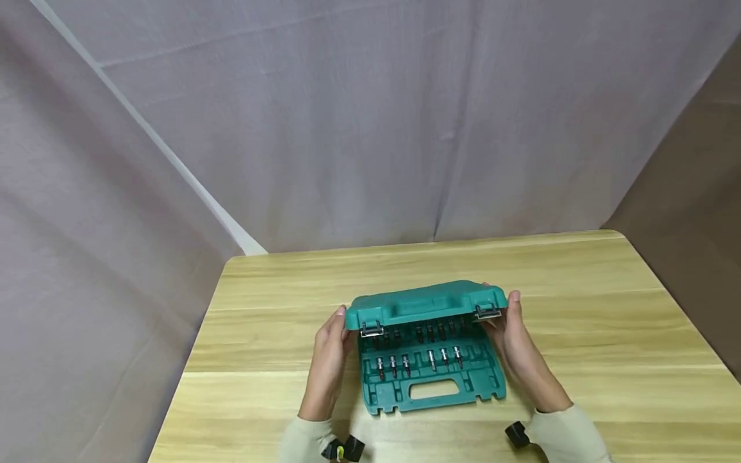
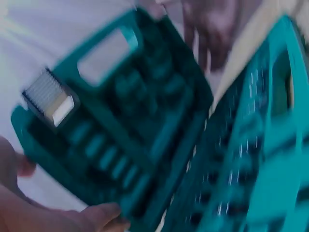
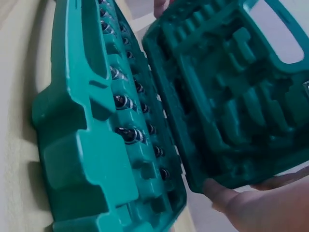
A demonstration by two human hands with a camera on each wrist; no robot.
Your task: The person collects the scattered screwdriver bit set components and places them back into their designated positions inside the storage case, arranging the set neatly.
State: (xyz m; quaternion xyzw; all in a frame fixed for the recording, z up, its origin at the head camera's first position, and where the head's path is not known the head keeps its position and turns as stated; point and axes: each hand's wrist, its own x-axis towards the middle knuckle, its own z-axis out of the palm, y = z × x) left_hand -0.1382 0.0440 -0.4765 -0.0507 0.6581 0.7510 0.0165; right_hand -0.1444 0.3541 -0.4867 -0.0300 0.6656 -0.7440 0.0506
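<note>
A green plastic tool case lies on the table, its lid [image 1: 425, 303] swung partway over the base [image 1: 489, 384]. Socket bits [image 1: 393, 366] with shiny shanks and dark tips stand in rows in the base. My left hand [image 1: 327, 360] holds the lid's left side, and my right hand [image 1: 519, 347] grips its right side with the thumb up along the edge. Two metal latches [image 1: 372, 331] hang at the lid's front. The right wrist view shows the lid's moulded inside [image 3: 212, 92] and the fingers [image 3: 227, 198] at its edge. The left wrist view is blurred.
A pale wood-grain table [image 1: 260, 321] carries the case. Grey cloth [image 1: 359, 141] hangs behind it and at the left, and a brown surface [image 1: 689, 193] rises at the right. Small black devices [image 1: 517, 435] sit at both wrists by the light sleeves [image 1: 570, 437].
</note>
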